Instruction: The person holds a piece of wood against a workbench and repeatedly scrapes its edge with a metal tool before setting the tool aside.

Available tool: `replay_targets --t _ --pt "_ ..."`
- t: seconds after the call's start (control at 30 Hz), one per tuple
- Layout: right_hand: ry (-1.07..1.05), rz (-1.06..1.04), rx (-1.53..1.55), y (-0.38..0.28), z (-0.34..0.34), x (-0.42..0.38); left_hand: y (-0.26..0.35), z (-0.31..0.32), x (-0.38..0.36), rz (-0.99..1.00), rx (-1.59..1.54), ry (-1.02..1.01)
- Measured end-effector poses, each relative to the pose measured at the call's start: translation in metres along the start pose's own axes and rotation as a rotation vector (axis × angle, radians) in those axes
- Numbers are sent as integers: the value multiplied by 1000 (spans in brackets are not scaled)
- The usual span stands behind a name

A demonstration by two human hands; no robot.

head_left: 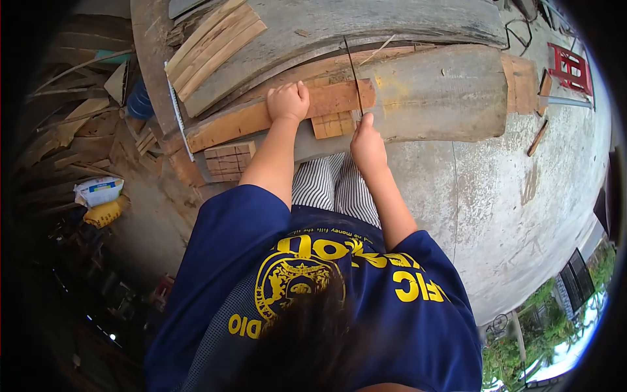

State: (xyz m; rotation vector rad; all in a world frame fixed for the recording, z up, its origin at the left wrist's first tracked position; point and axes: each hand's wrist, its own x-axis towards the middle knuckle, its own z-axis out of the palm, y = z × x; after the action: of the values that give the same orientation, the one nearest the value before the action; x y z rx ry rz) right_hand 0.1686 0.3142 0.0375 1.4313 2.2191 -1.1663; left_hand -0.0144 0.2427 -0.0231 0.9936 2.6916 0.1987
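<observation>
A long reddish-brown wooden piece (228,125) lies across the wide grey plank (444,91). My left hand (288,102) is closed round this piece near its middle. Toward its right end, a thin dark saw blade (353,65) stands across the wood. My right hand (369,145) is closed on the near end of the saw, whose handle is hidden in the fingers. Beneath the piece, between my hands, a short light block (332,125) shows. Another block with dark lines (230,161) sits to the left of my left forearm.
Several cut strips (215,49) lie at the upper left, near a white measuring strip (178,121). Scrap wood and a blue container (139,99) are farther left. A red plastic stool (570,68) stands at the upper right. A loose stick (537,138) lies on the concrete floor.
</observation>
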Motion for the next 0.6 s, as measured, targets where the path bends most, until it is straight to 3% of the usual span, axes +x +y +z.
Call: replay_targets --t 0.13,0.23,0.4,0.6 --pt "-98 137 23 13 -25 -71 -3 0 0 -7 52 -37" --pt "-62 149 69 12 -32 -73 0 -2 1 11 35 -71" --pt "76 5 112 -11 -10 7 -2 -3 2 36 35 -63" --pt "13 85 140 2 -27 -66 -3 -1 3 15 42 -57"
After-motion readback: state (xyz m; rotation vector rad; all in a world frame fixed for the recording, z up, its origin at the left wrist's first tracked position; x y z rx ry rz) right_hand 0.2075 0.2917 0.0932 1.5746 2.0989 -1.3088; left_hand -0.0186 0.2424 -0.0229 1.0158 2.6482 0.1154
